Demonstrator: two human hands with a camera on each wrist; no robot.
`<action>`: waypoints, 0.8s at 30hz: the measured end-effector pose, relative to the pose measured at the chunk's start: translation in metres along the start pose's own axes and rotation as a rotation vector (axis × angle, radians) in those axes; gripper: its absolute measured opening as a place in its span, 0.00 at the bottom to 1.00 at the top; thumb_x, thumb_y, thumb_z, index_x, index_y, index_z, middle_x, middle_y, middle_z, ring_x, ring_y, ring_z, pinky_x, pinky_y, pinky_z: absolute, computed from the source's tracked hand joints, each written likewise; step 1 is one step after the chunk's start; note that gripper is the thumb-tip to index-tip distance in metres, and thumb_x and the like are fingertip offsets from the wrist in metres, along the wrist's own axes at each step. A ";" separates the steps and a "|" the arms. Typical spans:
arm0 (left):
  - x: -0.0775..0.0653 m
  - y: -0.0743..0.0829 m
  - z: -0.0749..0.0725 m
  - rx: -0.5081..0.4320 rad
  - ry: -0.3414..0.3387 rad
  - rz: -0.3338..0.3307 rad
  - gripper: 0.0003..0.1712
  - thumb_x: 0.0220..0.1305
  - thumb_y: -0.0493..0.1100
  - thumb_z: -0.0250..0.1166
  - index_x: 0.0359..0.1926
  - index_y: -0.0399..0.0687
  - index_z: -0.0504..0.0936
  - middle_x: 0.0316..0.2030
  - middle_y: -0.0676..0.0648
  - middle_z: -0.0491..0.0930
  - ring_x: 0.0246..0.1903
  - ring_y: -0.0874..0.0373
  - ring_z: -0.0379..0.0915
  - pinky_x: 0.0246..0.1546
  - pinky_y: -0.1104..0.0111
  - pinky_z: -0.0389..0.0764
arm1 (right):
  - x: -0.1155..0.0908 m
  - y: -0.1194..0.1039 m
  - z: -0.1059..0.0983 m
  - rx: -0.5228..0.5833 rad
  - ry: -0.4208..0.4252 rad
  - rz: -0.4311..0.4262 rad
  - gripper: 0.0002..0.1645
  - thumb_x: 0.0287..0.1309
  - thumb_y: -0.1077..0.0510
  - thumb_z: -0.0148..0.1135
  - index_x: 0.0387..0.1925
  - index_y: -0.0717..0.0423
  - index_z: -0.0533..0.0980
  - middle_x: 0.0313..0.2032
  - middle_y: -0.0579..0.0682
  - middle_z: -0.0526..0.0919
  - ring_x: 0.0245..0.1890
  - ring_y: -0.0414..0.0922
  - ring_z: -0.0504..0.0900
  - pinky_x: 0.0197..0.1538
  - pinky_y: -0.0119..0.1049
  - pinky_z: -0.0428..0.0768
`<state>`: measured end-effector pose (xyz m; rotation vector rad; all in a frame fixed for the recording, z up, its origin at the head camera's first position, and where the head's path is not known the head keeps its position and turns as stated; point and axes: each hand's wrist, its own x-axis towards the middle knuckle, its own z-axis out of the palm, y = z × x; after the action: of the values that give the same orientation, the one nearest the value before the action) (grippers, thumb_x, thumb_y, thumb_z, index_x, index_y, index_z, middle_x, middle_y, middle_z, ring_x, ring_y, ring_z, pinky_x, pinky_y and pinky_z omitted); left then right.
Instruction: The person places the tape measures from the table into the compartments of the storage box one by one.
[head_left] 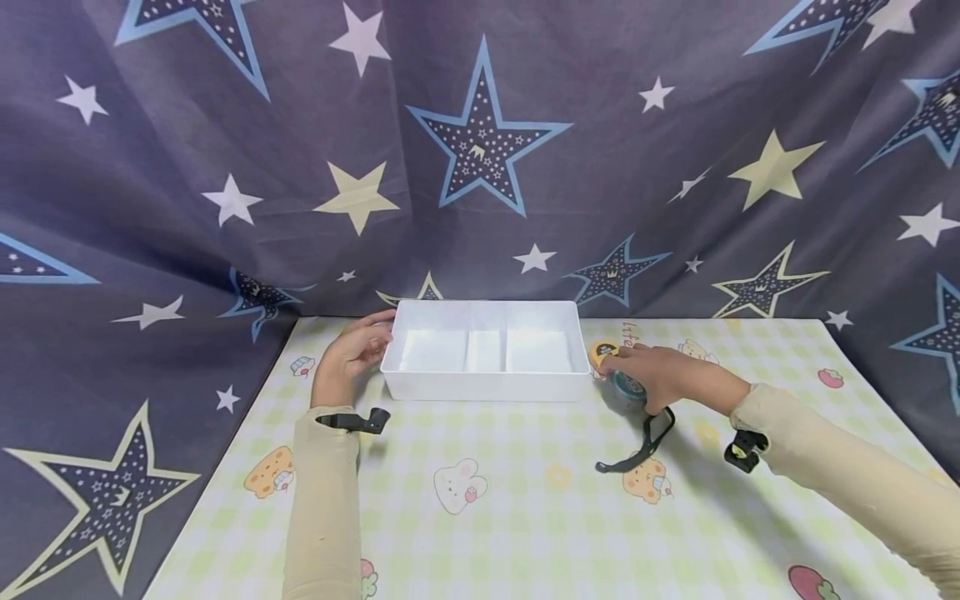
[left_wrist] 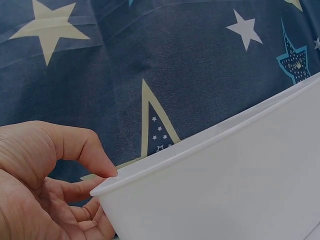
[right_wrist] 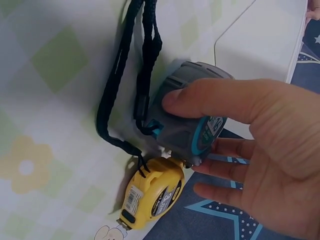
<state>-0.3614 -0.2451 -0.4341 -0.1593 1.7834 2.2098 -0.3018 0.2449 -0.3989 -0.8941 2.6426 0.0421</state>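
Observation:
A white divided box (head_left: 486, 385) stands toward the back of the table, its inside split into three sections. My left hand (head_left: 352, 354) holds its left end; in the left wrist view one fingertip rests at the rim corner (left_wrist: 107, 187) and the other fingers bend beside the outer wall. To the right of the box, my right hand (head_left: 651, 375) grips a grey-and-teal tape measure (right_wrist: 185, 132), the thumb across its case. A black cord strap (right_wrist: 107, 100) hangs from it. Close beside it is a yellow tape measure (right_wrist: 155, 192), near the fingertips.
A checked tablecloth with cartoon prints (head_left: 510, 517) covers the table. Behind and at the sides hangs a dark curtain with stars (head_left: 600, 167), meeting the table's back edge just behind the box. Black wrist cameras sit on both sleeves.

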 end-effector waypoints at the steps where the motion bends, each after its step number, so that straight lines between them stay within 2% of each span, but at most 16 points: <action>1: 0.000 0.000 0.000 -0.003 0.002 0.000 0.42 0.64 0.22 0.48 0.79 0.38 0.52 0.30 0.56 0.78 0.17 0.70 0.61 0.25 0.78 0.71 | 0.000 0.000 0.000 -0.003 0.000 0.001 0.51 0.39 0.69 0.79 0.67 0.46 0.69 0.64 0.60 0.72 0.57 0.61 0.76 0.32 0.39 0.73; 6: 0.000 0.000 0.001 -0.005 0.010 -0.001 0.42 0.65 0.22 0.48 0.79 0.38 0.52 0.30 0.56 0.77 0.17 0.69 0.60 0.25 0.78 0.69 | 0.000 -0.002 -0.001 -0.011 0.009 -0.005 0.52 0.37 0.69 0.80 0.66 0.46 0.70 0.63 0.60 0.74 0.60 0.63 0.75 0.36 0.41 0.75; 13: 0.000 0.000 0.004 0.064 0.044 -0.003 0.42 0.63 0.23 0.50 0.79 0.39 0.54 0.25 0.58 0.76 0.18 0.68 0.61 0.26 0.77 0.68 | 0.002 -0.002 0.000 -0.029 0.016 -0.009 0.52 0.34 0.69 0.81 0.65 0.46 0.71 0.61 0.59 0.75 0.57 0.60 0.77 0.37 0.41 0.77; 18: -0.001 0.001 0.005 0.062 0.062 -0.017 0.43 0.62 0.23 0.49 0.79 0.40 0.55 0.27 0.58 0.76 0.18 0.68 0.60 0.25 0.77 0.67 | 0.003 -0.002 0.000 -0.037 0.011 -0.008 0.52 0.34 0.68 0.82 0.65 0.46 0.71 0.61 0.58 0.76 0.57 0.59 0.77 0.38 0.42 0.78; 24: -0.004 0.003 0.005 0.084 0.053 -0.009 0.43 0.62 0.23 0.50 0.79 0.39 0.55 0.27 0.58 0.76 0.19 0.68 0.62 0.28 0.76 0.69 | 0.003 -0.002 -0.001 -0.038 0.008 -0.002 0.52 0.35 0.68 0.82 0.65 0.46 0.71 0.60 0.58 0.76 0.56 0.58 0.77 0.38 0.42 0.78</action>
<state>-0.3585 -0.2409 -0.4290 -0.2085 1.8964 2.1390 -0.3028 0.2412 -0.3990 -0.9115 2.6559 0.0887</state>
